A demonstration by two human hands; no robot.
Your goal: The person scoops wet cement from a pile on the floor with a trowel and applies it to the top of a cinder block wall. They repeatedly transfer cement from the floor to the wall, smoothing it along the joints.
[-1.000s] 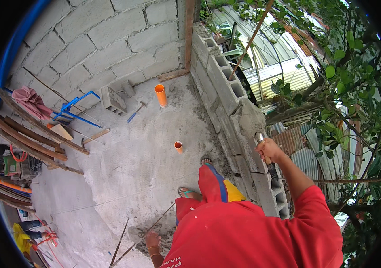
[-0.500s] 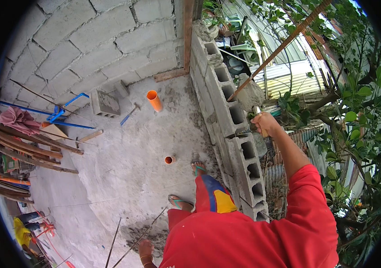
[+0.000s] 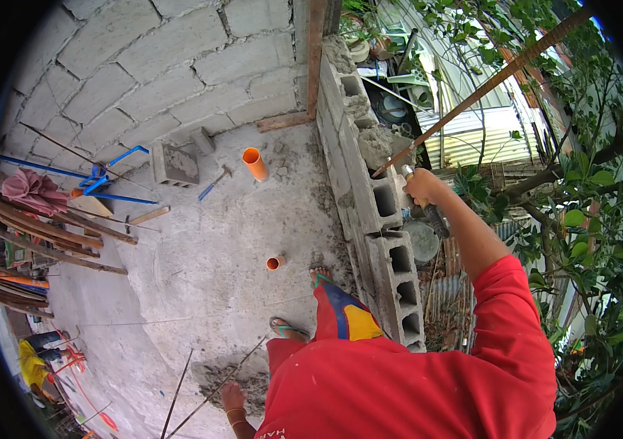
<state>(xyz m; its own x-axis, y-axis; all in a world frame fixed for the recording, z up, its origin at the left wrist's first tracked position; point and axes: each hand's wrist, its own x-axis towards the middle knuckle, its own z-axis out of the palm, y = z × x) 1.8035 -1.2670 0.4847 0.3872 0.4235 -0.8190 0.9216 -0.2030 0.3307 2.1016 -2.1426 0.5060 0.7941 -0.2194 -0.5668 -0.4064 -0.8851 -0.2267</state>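
Note:
My right hand (image 3: 423,187) is closed round a short hand tool with a shiny metal end (image 3: 407,172) and a dark, ridged part (image 3: 436,219) below the fist. I cannot make out its exact kind. The hand is just beyond the top of a low hollow-block wall (image 3: 383,199), beside a lump of grey mortar (image 3: 381,146). A rusty steel bar (image 3: 487,86) slants up from one of the block's cells. My left hand (image 3: 233,397) hangs low over the floor, a band at its wrist. Its fingers are too foreshortened to read.
An orange pipe (image 3: 254,164) and a shorter pipe stub (image 3: 275,263) rise from the concrete floor (image 3: 202,219). Further left lie a hammer (image 3: 214,183), a loose block (image 3: 173,165), a blue hacksaw-like frame (image 3: 99,178) and curved timbers (image 3: 48,227). Thin rods (image 3: 178,391) stand near my left hand. Leafy branches (image 3: 582,197) hang beyond the wall.
My right hand has shifted slightly up and left, and the tool has turned so its dark part shows below the fist. The view has shifted a little. My left hand has barely moved.

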